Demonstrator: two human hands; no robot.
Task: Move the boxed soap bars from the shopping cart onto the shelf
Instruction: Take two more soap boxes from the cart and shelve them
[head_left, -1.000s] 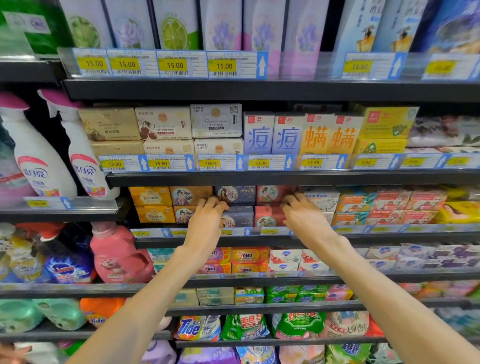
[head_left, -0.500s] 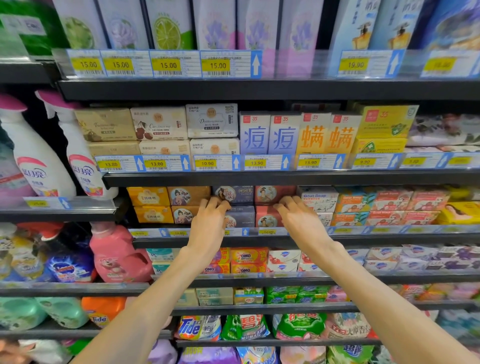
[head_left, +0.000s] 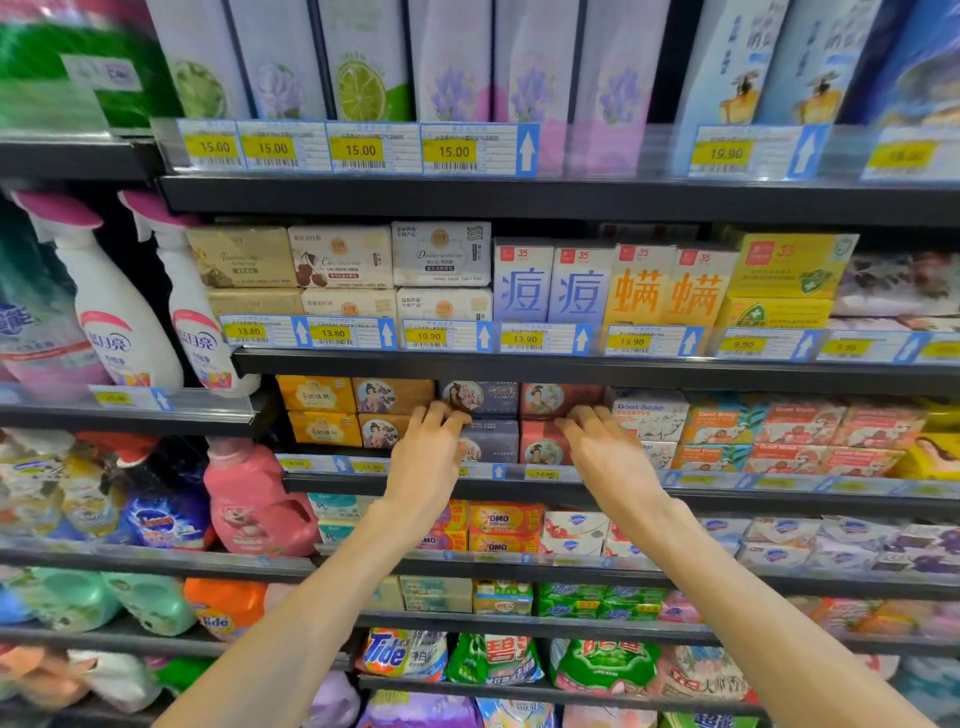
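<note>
Boxed soap bars stand two high on the middle shelf (head_left: 519, 483): yellow boxes (head_left: 317, 395), brown ones (head_left: 395, 395), dark blue-grey ones (head_left: 491, 397) and red ones (head_left: 550, 400). My left hand (head_left: 428, 457) reaches in front of the brown and blue-grey stacks, fingers fairly straight, tips at the box fronts. My right hand (head_left: 605, 452) does the same at the red stack, next to the white Goat Soap boxes (head_left: 647, 415). Neither hand holds a box. The shopping cart is out of view.
Above is a shelf of cream, blue, orange and yellow soap boxes (head_left: 576, 291) behind price tags. Spray bottles (head_left: 119, 312) and a pink detergent jug (head_left: 249, 499) stand left. Lower shelves hold OMO bars (head_left: 504, 525) and Tide bags (head_left: 400, 654).
Both hands have stayed at the stacked boxes, shifting only slightly along their fronts. The camera has drifted a little.
</note>
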